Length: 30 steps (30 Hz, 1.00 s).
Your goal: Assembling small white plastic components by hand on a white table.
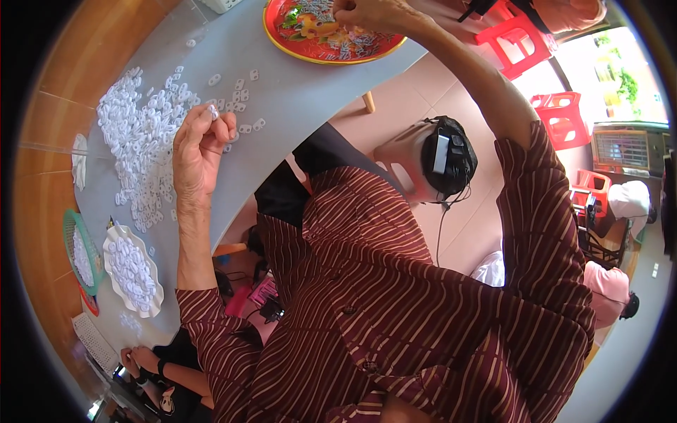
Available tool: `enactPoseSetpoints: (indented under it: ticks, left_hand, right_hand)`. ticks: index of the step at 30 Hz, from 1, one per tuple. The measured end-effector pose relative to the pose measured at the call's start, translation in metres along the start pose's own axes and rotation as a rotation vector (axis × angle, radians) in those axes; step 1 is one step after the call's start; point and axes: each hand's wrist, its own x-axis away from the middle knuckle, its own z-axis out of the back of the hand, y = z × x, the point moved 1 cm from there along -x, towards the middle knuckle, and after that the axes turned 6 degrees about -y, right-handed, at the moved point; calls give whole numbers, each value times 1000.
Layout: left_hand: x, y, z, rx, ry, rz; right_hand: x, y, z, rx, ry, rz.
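Observation:
My left hand (201,144) is raised over the grey table (296,92), its fingertips pinched on a small white plastic piece (213,111). Just left of it lies a wide heap of the same white pieces (141,141). My right hand (367,10) reaches far across to a round red tray (282,39) that holds more small pieces, with its fingers curled down into them. The top edge of the picture cuts the hand off, so what those fingers hold is hidden.
A white scalloped plate (113,243) full of white pieces and a green basket (69,233) sit at the table's left end. Another person's hands (137,363) work at lower left. A black device lies on a pale stool (402,151). Red stools (560,116) stand to the right.

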Motion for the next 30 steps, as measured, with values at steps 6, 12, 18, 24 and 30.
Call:
enactPoseSetpoints:
  ticks: [6, 12, 18, 24, 30]
  left_hand:
    - [0, -2, -3, 13, -18, 12]
    - [2, -5, -7, -19, 41, -40]
    - [2, -6, -8, -8, 59, -91]
    - [5, -6, -6, 4, 111, -116]
    - [5, -6, -4, -53, 75, -73]
  right_hand:
    - [-1, -18, -6, -417, -74, -229]
    - [-9, -84, -56, -887, -192, -250]
    - [-25, -111, -111, -1286, 61, -48]
    - [-23, -116, -127, -1333, -1, -47]
    - [-16, -107, -132, -1394, -80, -56]
